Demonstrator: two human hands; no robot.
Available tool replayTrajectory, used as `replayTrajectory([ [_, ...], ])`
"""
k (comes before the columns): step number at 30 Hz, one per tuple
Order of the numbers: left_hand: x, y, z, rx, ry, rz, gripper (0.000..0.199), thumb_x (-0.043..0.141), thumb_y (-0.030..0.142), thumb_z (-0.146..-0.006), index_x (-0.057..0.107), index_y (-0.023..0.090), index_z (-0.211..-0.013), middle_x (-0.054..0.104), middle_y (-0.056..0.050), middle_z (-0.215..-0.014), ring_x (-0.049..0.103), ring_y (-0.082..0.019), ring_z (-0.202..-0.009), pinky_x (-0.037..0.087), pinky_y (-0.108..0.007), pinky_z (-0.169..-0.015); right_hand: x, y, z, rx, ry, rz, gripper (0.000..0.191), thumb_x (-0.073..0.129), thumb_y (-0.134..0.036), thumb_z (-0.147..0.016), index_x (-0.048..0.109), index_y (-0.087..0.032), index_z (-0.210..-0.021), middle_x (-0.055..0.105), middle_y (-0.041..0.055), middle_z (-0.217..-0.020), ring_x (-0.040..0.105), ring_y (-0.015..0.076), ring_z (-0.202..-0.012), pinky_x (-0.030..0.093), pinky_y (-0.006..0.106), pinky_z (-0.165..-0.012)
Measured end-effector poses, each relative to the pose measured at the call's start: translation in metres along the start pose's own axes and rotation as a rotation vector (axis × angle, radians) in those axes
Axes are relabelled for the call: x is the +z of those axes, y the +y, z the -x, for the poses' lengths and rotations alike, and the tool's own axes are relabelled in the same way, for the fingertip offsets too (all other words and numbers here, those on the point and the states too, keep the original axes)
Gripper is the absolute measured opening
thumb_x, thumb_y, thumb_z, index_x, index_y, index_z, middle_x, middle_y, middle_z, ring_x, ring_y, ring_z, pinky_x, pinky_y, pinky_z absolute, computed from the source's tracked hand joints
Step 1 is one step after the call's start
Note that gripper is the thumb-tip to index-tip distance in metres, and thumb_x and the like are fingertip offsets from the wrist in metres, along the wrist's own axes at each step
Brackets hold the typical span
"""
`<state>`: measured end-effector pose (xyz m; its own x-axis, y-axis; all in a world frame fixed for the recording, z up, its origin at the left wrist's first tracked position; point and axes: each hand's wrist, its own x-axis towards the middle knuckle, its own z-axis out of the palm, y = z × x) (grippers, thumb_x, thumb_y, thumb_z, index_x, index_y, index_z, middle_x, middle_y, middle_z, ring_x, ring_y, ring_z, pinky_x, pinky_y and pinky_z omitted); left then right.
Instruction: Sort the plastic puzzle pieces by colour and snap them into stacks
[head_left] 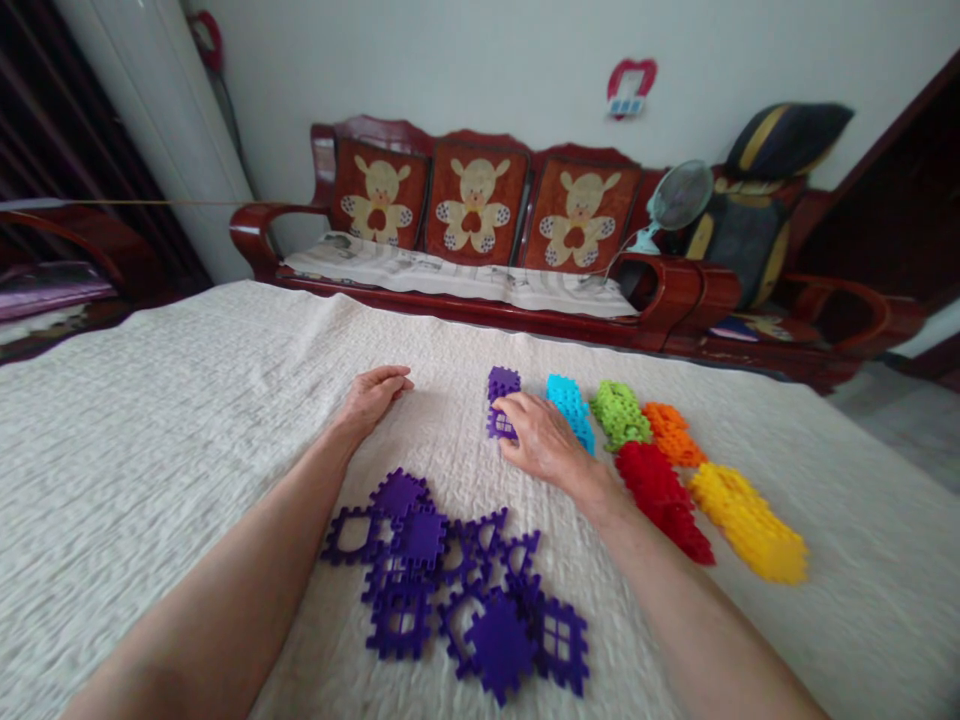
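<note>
My right hand (544,435) grips a purple interlocking plastic tile with a window cut-out (505,424), its fingers at the tile's upper right and the thumb at the lower edge. The tile lies against other purple tiles (504,380) in a short row. My left hand (375,396) rests on the cream quilted cover (225,400), fingers stretched loosely to the right and nothing held. Nearer to me, between my forearms, a loose heap of purple notched tiles (420,537) spreads out, some solid, some with windows or other openings.
Right of my right hand are rows of light blue (571,408), green (621,415), orange (673,434), red (664,502) and yellow tiles (748,522). Beyond the cover stand a wooden sofa (465,300) with bear cushions and a small fan (681,195).
</note>
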<state>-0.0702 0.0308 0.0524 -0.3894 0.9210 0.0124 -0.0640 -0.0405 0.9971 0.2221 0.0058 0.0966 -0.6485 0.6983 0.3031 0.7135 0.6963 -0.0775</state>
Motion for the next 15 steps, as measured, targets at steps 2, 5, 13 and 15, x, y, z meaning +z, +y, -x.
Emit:
replayTrajectory([
  [2,0.000,-0.001,0.000,0.003,0.000,0.000,0.029,0.073,0.034,-0.058,0.075,0.019,-0.084,0.073,-0.004,-0.072,0.058,-0.014,-0.060,0.045,-0.026,-0.062,0.004,-0.002,-0.002,-0.005,0.102,0.012,0.045,0.060,-0.016,-0.082,0.058,-0.018,-0.128,0.063,0.0129,-0.127,0.057,0.0270,-0.116,0.044,0.040,-0.100],
  [5,0.000,0.000,-0.001,0.016,-0.006,0.000,0.029,0.073,0.034,-0.058,0.075,0.019,-0.083,0.073,-0.004,-0.072,0.058,-0.014,-0.059,0.045,-0.026,-0.062,0.011,-0.004,-0.009,0.014,0.224,0.022,0.046,0.059,-0.017,-0.085,0.057,-0.016,-0.131,0.060,0.0149,-0.132,0.054,0.0288,-0.121,0.041,0.043,-0.103],
  [13,0.001,0.004,0.002,0.024,-0.008,-0.005,0.026,0.072,0.033,-0.057,0.075,0.020,-0.079,0.072,-0.003,-0.069,0.059,-0.015,-0.061,0.046,-0.026,-0.061,0.021,0.001,-0.022,0.080,0.260,0.108,0.046,0.057,-0.017,-0.086,0.055,-0.016,-0.132,0.061,0.0155,-0.132,0.052,0.0305,-0.119,0.034,0.045,-0.103],
  [15,0.001,0.003,0.002,0.013,-0.009,-0.014,0.027,0.073,0.033,-0.057,0.074,0.020,-0.081,0.073,-0.004,-0.071,0.060,-0.015,-0.062,0.046,-0.027,-0.063,0.022,0.003,-0.021,0.073,0.257,0.116,0.046,0.057,-0.016,-0.086,0.055,-0.016,-0.132,0.061,0.0155,-0.131,0.052,0.0306,-0.119,0.033,0.045,-0.103],
])
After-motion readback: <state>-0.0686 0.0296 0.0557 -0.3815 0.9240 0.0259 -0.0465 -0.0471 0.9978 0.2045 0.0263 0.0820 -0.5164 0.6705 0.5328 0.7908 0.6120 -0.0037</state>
